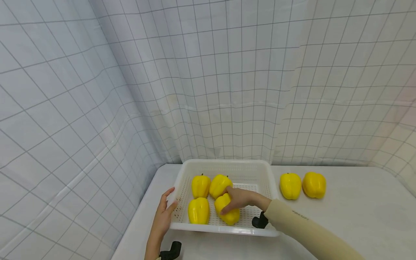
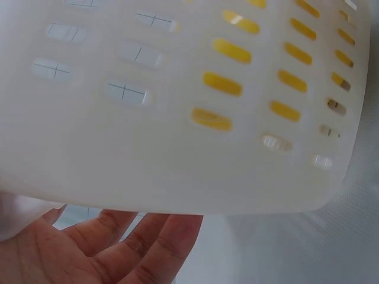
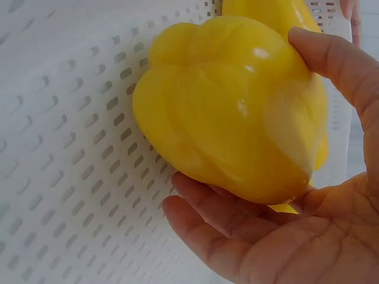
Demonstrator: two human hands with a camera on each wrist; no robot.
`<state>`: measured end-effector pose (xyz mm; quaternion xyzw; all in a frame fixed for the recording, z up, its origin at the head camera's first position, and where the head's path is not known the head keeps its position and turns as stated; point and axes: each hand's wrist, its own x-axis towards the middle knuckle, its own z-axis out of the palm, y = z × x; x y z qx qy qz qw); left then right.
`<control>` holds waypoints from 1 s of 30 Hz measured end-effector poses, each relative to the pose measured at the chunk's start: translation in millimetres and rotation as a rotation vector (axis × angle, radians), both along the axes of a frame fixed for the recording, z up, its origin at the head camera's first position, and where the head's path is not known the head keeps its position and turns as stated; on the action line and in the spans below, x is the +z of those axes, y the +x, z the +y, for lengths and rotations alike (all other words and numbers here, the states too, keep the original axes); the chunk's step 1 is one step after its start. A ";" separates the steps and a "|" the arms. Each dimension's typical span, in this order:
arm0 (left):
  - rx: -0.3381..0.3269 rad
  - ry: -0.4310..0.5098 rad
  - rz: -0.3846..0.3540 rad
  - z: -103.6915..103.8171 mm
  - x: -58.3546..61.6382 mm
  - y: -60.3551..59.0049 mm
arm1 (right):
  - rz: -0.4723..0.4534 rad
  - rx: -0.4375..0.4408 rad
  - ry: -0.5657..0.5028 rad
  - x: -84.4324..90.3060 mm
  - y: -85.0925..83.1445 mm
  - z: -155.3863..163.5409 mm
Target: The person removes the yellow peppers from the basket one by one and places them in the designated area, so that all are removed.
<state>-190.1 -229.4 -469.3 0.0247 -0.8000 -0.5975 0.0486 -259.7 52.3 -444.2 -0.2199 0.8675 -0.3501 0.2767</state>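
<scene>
My right hand [image 1: 238, 199] reaches into a white plastic basket [image 1: 227, 229] and holds a yellow bell pepper [image 1: 229, 213]. In the right wrist view, thumb and fingers lie on opposite sides of this bell pepper [image 3: 231, 112], close over the perforated basket floor. Three more yellow bell peppers are in the basket: one at back left [image 1: 200, 186], one at front left [image 1: 198, 211] and one just behind the held one [image 1: 219, 185]. My left hand [image 1: 162, 216] grips the basket's left rim, thumb over the edge; the left wrist view shows its fingers [image 2: 160, 242] beside the slotted wall.
Two yellow bell peppers stand side by side on the white table [image 1: 351, 213], right of the basket: a nearer-left one [image 1: 290, 186] and a right one [image 1: 314, 185]. A white grid-patterned curtain [image 1: 227, 90] hangs behind and along the left side.
</scene>
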 end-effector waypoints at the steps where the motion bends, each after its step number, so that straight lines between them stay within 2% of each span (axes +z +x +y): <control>1: 0.002 0.001 -0.001 -0.1 -0.3 0.1 | 0.000 0.005 -0.001 0.4 0.1 0.1; 10: 0.007 0.005 -0.006 1.1 0.5 0.7 | -0.007 0.030 -0.016 3.3 0.5 2.5; 22: 0.006 -0.011 0.006 0.4 1.2 -0.3 | -0.013 0.015 -0.111 8.6 -3.5 10.8; 30: 0.007 -0.018 -0.001 0.4 1.6 -0.1 | 0.035 -0.010 -0.184 15.7 -4.8 15.7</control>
